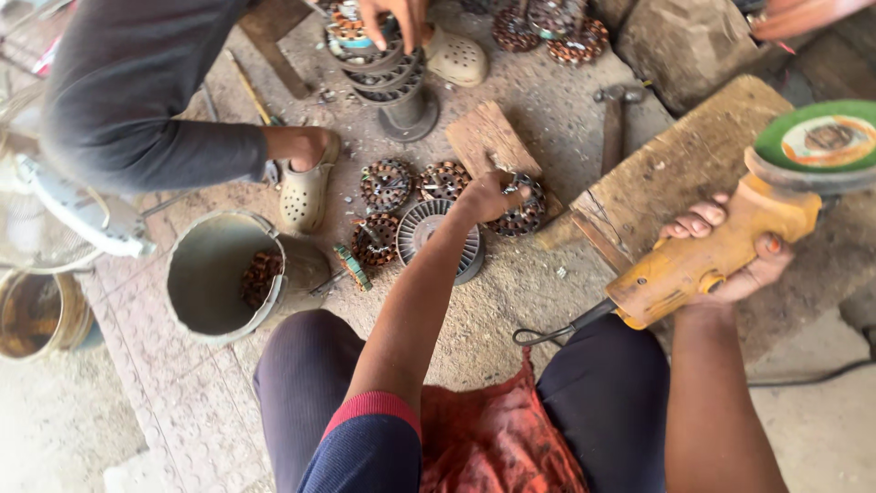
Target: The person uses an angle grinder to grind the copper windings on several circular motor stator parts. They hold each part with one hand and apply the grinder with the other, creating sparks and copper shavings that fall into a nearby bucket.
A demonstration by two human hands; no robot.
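Left hand: I am seeing my left hand [488,194] reaching forward and closing its fingers on a stator [520,208], a round ring of dark laminations and copper windings lying flat on the gritty floor [547,82].
Right hand: my right hand [735,251] is gripping the grinder [707,260] tight, raised off the ground.
Relation: the stator is lying ahead and left of the grinder, well apart; the left hand is the nearer. The grinder's long axis is running from lower left up to its green disc [821,141] at upper right, over a rough wood block [680,173].
Surroundings: more stators [388,185] are lying beside a finned rotor [438,228]; a bucket [214,274] is standing left; another person's hand [392,18] is working on a stack [379,64].
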